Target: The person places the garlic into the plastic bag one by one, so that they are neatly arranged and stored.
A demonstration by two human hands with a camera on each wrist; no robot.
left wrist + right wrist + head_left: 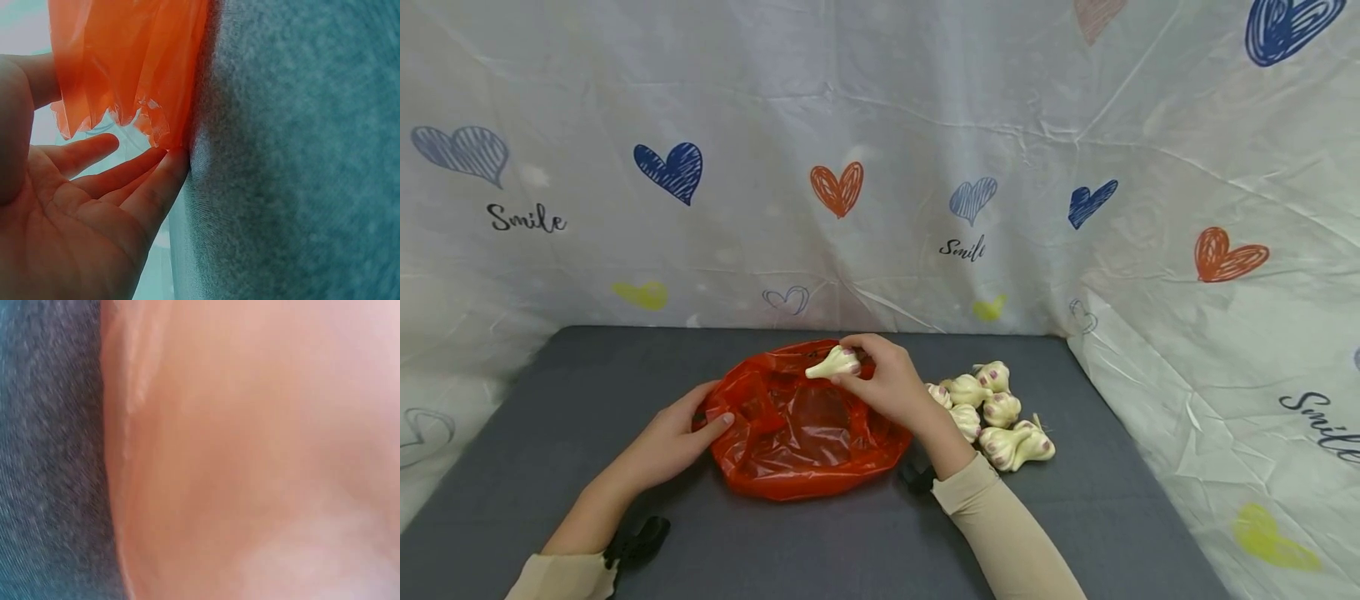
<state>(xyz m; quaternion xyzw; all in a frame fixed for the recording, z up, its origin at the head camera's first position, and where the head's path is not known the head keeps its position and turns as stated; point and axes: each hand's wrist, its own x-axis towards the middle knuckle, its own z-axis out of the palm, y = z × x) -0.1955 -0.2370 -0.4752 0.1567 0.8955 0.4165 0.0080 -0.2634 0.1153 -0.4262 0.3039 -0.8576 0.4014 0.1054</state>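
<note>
A red plastic bag [808, 479] lies on the grey table with its mouth spread open. My left hand [673, 442] holds its left rim, thumb over the edge; in the left wrist view the fingers [153, 194] reach along the gathered orange-looking plastic [134, 56]. Over the far right part of the bag's mouth, my right hand [891, 383] pinches a garlic bulb [837, 363], stem pointing left. More garlic bulbs [1002, 409] lie in a pile to the right of that wrist, which partly hides some. A blurred, pale orange surface [237, 456] fills most of the right wrist view.
The grey cloth-covered table [760, 558] reaches back to a pale curtain [895, 92] printed with hearts, which also runs along the right side. Dark wrist-worn devices, such as the one by the left sleeve [643, 537], sit near both cuffs.
</note>
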